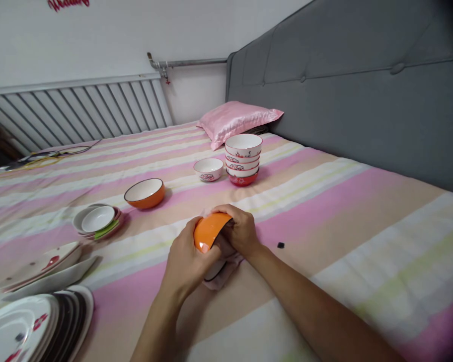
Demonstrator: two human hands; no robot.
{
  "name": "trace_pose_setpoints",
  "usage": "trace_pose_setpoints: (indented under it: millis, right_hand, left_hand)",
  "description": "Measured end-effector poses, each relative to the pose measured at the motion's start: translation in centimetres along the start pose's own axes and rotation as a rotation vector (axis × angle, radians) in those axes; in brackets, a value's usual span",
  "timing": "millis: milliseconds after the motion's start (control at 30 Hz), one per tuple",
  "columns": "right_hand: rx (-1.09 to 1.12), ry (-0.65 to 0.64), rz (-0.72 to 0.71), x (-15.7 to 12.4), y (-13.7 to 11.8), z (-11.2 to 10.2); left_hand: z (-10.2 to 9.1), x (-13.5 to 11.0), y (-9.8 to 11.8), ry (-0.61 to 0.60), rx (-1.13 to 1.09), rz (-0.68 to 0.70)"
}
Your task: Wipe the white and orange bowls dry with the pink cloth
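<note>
Both hands are on a glossy orange bowl [210, 230], tipped on its side above the bed. My left hand [189, 256] grips its near left side, with the thumb at the dark rim. On the far right edge, my right hand [242, 232] curls around the bowl, some of its fingers hidden at the inner side. A pale pinkish cloth [230, 266] hangs beneath and partly inside the bowl, against the right hand; how much of it the fingers hold is hidden. Another orange bowl [146, 196], white inside, stands upright beyond my left hand.
Patterned bowls [243, 156] are stacked ahead, beside a single white bowl [208, 170]. Small dishes [98, 219], oblong dishes [47, 266] and stacked plates [18, 327] lie at left. A small black piece [281, 245] is at right. A pink pillow [237, 119] rests near the grey headboard [343, 85].
</note>
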State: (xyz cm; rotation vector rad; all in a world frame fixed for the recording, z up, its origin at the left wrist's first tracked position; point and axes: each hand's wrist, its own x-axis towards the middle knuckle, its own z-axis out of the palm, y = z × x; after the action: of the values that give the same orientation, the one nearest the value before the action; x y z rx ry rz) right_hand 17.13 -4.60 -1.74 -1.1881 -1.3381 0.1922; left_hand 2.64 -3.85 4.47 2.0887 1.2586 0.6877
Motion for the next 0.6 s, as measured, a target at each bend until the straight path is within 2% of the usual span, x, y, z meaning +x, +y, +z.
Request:
trace_pose_setpoints:
  millis: [200,367,600]
  right_hand:
    - [0.091,-0.096,0.161,0.3,0.8,0.0]
    - [0.149,-0.125,0.186,0.4,1.4,0.2]
    - [0.18,-0.133,0.234,0.4,2.0,0.5]
  left_hand:
    - [0.1,0.4,-1.1,0.032,-0.087,-0.04]
    - [0.2,0.6,-1.6,0.07,-0.178,-0.057]
    - [0.4,0.7,-1.7,0.138,-0.444,-0.08]
